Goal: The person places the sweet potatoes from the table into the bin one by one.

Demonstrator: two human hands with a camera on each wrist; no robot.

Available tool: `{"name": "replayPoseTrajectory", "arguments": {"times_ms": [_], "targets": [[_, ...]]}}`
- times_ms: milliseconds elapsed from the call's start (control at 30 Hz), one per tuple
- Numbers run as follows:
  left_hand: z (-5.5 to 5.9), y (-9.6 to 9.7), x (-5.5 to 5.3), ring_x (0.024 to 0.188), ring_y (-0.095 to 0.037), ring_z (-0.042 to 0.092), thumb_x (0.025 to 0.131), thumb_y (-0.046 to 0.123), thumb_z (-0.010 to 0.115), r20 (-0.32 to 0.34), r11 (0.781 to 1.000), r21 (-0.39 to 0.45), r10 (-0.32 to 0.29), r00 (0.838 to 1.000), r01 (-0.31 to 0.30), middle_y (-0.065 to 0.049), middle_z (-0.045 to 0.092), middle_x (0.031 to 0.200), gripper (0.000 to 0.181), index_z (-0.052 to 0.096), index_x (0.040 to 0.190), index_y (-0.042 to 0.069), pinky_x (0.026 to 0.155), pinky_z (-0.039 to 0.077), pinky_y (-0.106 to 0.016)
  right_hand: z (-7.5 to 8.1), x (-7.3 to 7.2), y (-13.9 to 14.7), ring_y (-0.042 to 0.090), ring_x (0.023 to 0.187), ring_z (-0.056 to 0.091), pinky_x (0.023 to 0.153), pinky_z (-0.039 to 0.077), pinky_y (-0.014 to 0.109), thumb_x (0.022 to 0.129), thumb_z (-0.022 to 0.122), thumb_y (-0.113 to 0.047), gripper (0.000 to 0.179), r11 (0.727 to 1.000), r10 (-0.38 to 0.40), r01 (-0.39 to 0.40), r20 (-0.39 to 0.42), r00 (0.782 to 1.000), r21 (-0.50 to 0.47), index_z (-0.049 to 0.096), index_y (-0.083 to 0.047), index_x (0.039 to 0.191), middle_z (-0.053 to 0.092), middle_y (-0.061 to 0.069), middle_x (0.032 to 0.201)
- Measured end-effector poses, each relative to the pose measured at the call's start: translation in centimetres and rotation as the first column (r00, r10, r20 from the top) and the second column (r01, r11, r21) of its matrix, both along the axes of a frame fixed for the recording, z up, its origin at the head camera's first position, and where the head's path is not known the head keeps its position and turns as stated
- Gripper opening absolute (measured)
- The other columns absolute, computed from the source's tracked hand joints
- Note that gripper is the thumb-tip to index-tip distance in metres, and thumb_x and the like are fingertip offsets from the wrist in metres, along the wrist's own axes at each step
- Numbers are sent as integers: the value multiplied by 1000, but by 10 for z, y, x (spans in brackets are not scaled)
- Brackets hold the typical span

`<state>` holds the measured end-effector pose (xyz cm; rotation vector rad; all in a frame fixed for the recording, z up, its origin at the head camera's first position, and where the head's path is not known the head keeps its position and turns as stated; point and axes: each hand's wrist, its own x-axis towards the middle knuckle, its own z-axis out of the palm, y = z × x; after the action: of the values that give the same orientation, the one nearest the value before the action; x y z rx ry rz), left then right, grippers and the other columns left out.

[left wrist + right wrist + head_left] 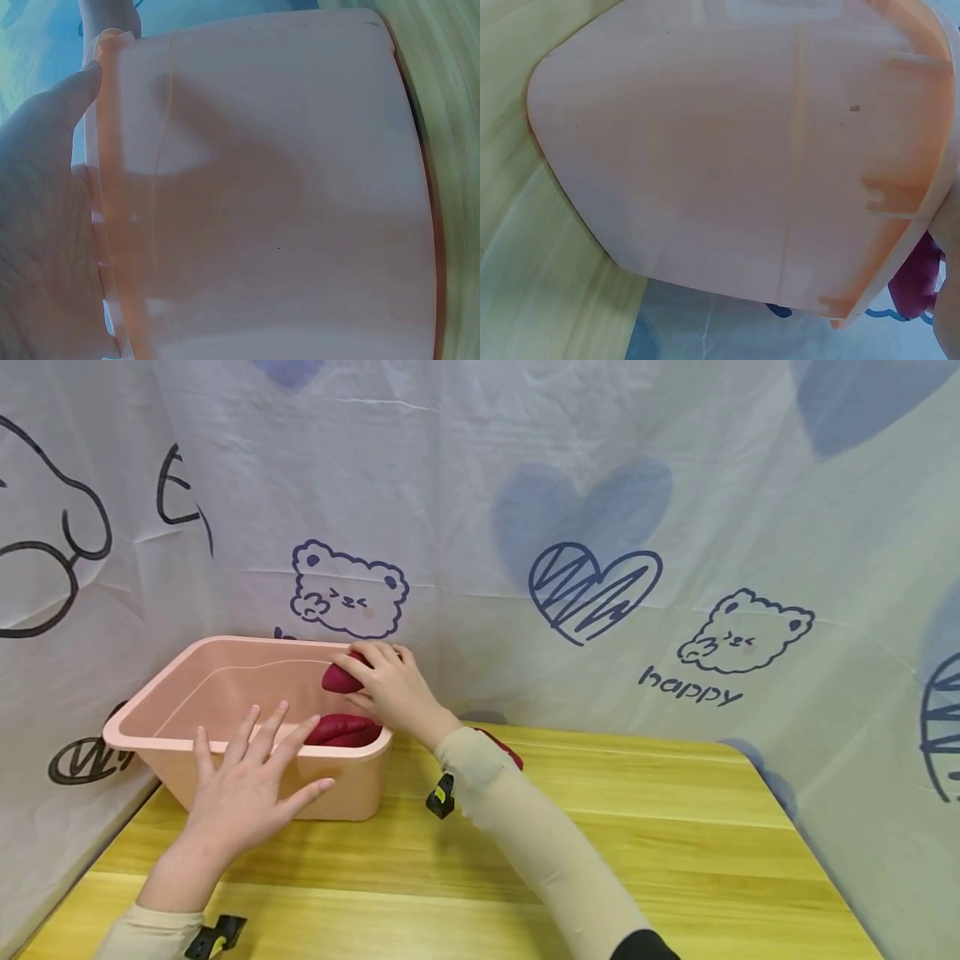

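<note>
A pink plastic bin (345, 789) stands at the left of the table. Above its right end, my right hand (397, 689) grips a dark red, rounded, soft-looking thing (341, 678); part of it is hidden by the fingers. Another dark red thing with folds (341, 731) lies inside the bin, partly behind the near rim. My left hand (240, 793) is at the bin's near side, its fingers spread across the rim and holding nothing. In the right wrist view, the held red thing (916, 277) shows just beyond the rim.
Behind my right forearm, a third dark red thing (506, 747) lies on the wooden table (637, 827), mostly hidden. A white curtain (465, 510) with blue drawings hangs along the back and sides.
</note>
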<state>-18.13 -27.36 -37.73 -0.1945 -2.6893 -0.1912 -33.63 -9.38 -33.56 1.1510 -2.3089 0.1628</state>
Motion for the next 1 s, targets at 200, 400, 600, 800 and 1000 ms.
{"name": "replayPoseTrajectory", "arguments": {"times_ms": [200, 400, 600, 800, 1000], "targets": [[0, -1, 1, 151, -37, 11, 86, 69, 53, 0, 1000, -7, 3, 1000, -3, -9, 21, 163, 79, 28, 153, 35, 110, -16, -72, -1, -4, -8, 18, 131, 48, 109, 39, 43, 92, 65, -41, 51, 1000, -18, 18, 44, 999, -2, 50, -31, 140, 53, -1, 139], [0, -2, 1, 151, -37, 9, 86, 68, 54, -9, 1000, -7, -2, 1000, 2, -10, 22, 163, 79, 27, 153, 35, 110, -16, -73, 0, -8, -13, 16, 132, 46, 111, 38, 43, 93, 63, -40, 49, 1000, -17, 15, 81, 997, 28, 50, -31, 140, 52, -2, 139], [0, -1, 1, 152, -36, 9, 86, 69, 53, -8, 1000, -9, -1, 1000, 1, -9, 22, 163, 79, 29, 152, 34, 110, -15, -72, -1, -12, -13, 16, 132, 45, 111, 37, 44, 93, 63, -41, 50, 999, 30, -33, 117, 993, 28, 52, -30, 140, 52, -3, 139], [-2, -1, 1, 151, -37, 9, 86, 69, 53, -11, 1000, -12, -3, 1000, 2, -9, 22, 163, 78, 30, 152, 34, 110, -15, -73, -2, -12, -11, 17, 133, 46, 111, 37, 43, 92, 65, -40, 52, 999, 44, -45, 142, 989, 8, 51, -30, 140, 52, -2, 141], [0, 0, 0, 151, -36, 11, 86, 70, 53, -6, 1000, -12, 5, 1000, -5, -9, 23, 163, 78, 31, 152, 34, 111, -15, -72, -2, -11, -11, 17, 134, 45, 112, 35, 44, 92, 66, -39, 52, 999, 38, -38, 156, 987, 0, 51, -30, 141, 51, -2, 142]]}}
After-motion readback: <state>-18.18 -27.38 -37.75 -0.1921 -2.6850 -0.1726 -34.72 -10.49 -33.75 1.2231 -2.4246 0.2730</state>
